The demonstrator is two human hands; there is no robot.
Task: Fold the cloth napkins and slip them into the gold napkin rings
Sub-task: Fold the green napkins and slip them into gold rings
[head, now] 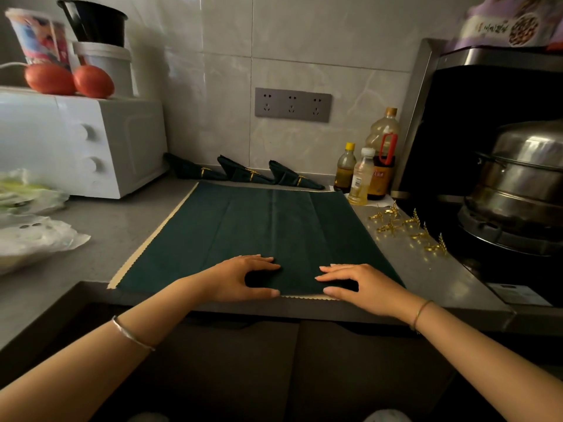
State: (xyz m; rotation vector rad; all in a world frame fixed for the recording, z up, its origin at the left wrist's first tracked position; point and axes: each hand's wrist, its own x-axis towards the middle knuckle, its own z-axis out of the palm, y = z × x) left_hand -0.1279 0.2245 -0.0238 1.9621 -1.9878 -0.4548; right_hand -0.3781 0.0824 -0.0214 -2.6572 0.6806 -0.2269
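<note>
- Head view: a dark green napkin (259, 233) lies spread flat on the grey surface (100, 226), directly in front of the person. Its near edge reaches the front edge of the surface.
- The cloth is roughly square, with a cream zigzag-cut border along its left, far and near edges. Straight fold creases run from the near edge to the far edge.
- The left hand (240, 277) rests on the near part of the napkin, left of centre. It is arched, with the fingers stretched towards the right and the thumb lying along the near hem. It holds nothing.
- The right hand (362, 283) mirrors it just to the right. Its fingers point left, its fingertips are on the cloth and its thumb is at the hem. It grips nothing either.
- A gap of bare cloth separates the two hands.
- Three folded napkins (246, 175) lie in a row against the tiled wall behind the spread one. Each is a dark green wedge with a gold band round it.
- Loose gold napkin rings (408, 229) with leaf-like sprigs are scattered on the surface, just right of the cloth.
- A white microwave (91, 141) stands to the left with two tomatoes (50, 79) on top.
- Oil bottles (382, 153) stand at the far right corner of the cloth, and a steel pot (518, 178) sits on the stove beyond.
</note>
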